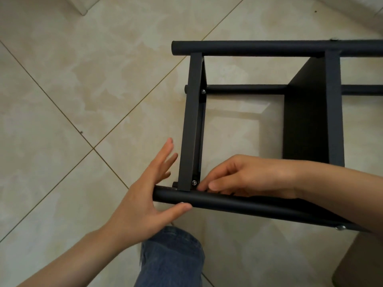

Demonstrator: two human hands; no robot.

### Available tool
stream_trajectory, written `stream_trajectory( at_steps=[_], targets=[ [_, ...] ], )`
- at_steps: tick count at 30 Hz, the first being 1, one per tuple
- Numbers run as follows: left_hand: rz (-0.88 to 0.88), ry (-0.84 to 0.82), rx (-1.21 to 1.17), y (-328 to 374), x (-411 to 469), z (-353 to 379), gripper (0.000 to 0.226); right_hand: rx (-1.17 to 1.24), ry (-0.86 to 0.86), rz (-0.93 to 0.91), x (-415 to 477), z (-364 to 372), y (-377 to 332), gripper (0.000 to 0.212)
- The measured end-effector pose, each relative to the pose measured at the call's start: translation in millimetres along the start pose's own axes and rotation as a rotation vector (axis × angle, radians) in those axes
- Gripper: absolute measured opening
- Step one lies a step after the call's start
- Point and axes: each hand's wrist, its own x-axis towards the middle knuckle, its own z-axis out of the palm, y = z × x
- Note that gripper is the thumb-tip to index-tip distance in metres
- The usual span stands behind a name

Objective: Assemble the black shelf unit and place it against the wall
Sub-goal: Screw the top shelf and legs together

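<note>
The black shelf unit (290, 48) lies on its side on the tiled floor, with round tubes running left to right and flat shelf boards between them. My left hand (143, 195) is spread against the left end of the near tube (238, 206), thumb under it and fingers fanned out beside the end shelf board (191, 121). My right hand (244, 175) reaches in from the right, its fingertips pinched at a small silver bolt (194, 182) where that board meets the near tube. What the fingertips hold is hidden.
Beige marbled floor tiles (83, 90) with thin joints surround the unit. My knee in blue jeans (172, 257) is at the bottom centre. A brown object (360, 264) sits at the bottom right corner. A white baseboard edge (83, 5) runs along the top left.
</note>
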Motion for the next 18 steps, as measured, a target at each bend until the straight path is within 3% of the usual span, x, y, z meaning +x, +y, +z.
stream_trajectory(
  at_steps=[3,7,9,12,18],
  targets=[
    [-0.271,0.07,-0.322,1.5,-8.4,10.1,0.114,-0.033,0.03,-0.021,-8.3,1.3,0.7,0.02],
    [-0.433,0.037,-0.56,0.7,-8.9,24.8,0.09,-0.088,0.105,-0.056,-14.3,3.8,-3.5,0.019],
    [-0.449,-0.015,-0.561,3.8,-12.1,31.9,0.077,-0.119,0.138,-0.075,-17.0,5.5,-7.0,0.019],
    [-0.457,-0.071,-0.47,5.2,-15.6,39.4,0.085,-0.186,0.178,-0.087,-21.6,9.8,-10.6,0.019],
    [-0.417,-0.023,-0.435,11.5,-10.0,40.5,0.096,-0.336,0.262,-0.104,-40.4,20.6,-11.3,0.021]
  ],
)
